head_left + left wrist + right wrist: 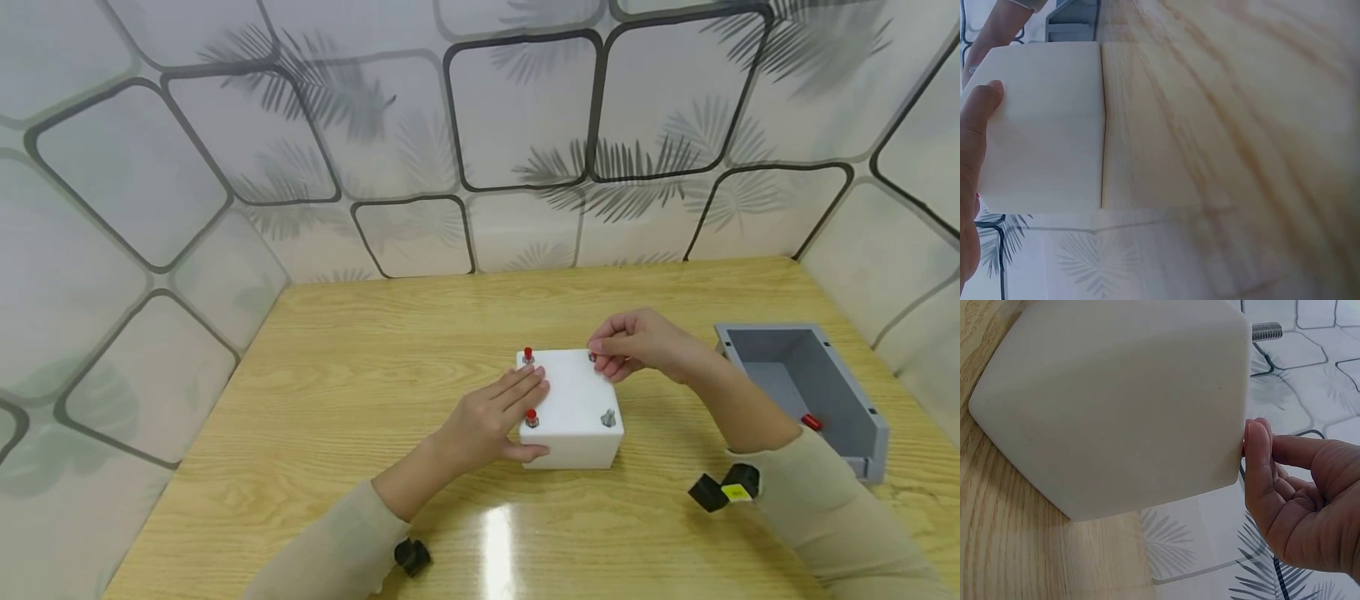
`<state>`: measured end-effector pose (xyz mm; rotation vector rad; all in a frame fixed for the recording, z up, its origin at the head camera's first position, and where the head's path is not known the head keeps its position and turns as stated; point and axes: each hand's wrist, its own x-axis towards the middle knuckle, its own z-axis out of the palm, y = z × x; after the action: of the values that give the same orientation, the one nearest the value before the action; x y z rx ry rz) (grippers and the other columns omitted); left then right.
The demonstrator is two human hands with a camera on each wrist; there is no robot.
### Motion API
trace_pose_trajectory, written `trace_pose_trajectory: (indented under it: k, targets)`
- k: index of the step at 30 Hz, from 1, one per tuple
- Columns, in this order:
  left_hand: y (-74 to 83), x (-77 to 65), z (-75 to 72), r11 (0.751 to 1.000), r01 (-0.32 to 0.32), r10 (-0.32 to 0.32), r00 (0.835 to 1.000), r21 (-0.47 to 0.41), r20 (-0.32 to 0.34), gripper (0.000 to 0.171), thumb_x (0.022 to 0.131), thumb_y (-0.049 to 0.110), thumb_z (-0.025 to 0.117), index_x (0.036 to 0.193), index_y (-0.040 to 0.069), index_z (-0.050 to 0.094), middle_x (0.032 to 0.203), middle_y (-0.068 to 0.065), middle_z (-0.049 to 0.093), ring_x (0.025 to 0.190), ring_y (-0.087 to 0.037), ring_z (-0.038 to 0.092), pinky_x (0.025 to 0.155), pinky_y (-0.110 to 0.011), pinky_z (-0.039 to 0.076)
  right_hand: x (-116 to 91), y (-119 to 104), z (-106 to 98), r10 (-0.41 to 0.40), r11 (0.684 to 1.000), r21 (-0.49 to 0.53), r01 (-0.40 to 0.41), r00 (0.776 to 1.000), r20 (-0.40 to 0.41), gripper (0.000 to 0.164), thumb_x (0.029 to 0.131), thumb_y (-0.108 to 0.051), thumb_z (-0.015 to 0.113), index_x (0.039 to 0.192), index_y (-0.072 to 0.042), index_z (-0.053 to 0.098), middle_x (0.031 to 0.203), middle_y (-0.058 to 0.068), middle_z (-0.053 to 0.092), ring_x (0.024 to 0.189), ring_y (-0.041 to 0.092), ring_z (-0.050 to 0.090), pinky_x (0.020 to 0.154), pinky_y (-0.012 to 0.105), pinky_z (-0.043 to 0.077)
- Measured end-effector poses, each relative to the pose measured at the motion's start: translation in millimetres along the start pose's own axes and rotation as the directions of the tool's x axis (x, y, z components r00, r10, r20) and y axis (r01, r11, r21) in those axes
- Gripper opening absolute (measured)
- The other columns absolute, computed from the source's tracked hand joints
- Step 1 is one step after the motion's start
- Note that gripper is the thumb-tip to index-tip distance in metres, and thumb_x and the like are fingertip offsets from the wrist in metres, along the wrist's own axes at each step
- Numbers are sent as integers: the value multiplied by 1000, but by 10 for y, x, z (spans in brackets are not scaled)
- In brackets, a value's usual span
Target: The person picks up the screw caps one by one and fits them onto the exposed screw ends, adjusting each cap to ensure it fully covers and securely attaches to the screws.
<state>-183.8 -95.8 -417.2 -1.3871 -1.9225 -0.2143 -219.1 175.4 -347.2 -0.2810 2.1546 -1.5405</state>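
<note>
A white box [573, 392] stands on the table with metal posts at its top corners. Red caps [531, 417] sit on both left posts. The near right post [608, 418] is bare and shows as a ridged metal rod [1267, 331] in the right wrist view. My left hand [487, 417] rests on the box's left side, fingers straight across the top and thumb against the front wall. At the far right corner my right hand [637, 346] pinches a small red cap [592, 357] on the post, mostly hidden by the fingertips.
To the right, a grey open tray [855, 375] holds a loose red cap [812, 422]. Wooden table [360, 375] surrounds the box. Patterned cloth walls [525, 125] rise behind the table and on both sides.
</note>
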Motion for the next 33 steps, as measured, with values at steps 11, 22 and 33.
trace_pose_trajectory:
  k: [11, 22, 33]
  targets:
    - [-5, 0, 2, 1000, -5, 4, 1000, -2, -7, 78, 70, 57, 74, 119, -2, 63, 123, -17, 62, 119, -25, 57, 103, -31, 43, -8, 1, -8, 4, 1000, 11, -4, 1000, 0, 33, 93, -16, 59, 109, 13, 55, 77, 4, 67, 64, 11, 65, 65, 31, 60]
    - [-3, 5, -12, 1000, -7, 7, 1000, 3, 4, 78, 71, 58, 73, 119, -2, 63, 123, -17, 62, 119, -25, 57, 103, -31, 43, -11, -1, -19, 8, 1000, 2, -8, 1000, 10, 34, 93, -16, 59, 111, 13, 54, 77, 4, 68, 63, 11, 66, 65, 31, 60]
    - [-11, -2, -13, 1000, -8, 8, 1000, 2, 4, 78, 71, 58, 74, 119, -2, 63, 123, -17, 62, 119, -25, 57, 103, -32, 43, -19, -2, -31, 12, 1000, 22, -12, 1000, 5, 34, 93, -15, 58, 113, 13, 54, 78, 4, 68, 64, 11, 66, 66, 32, 60]
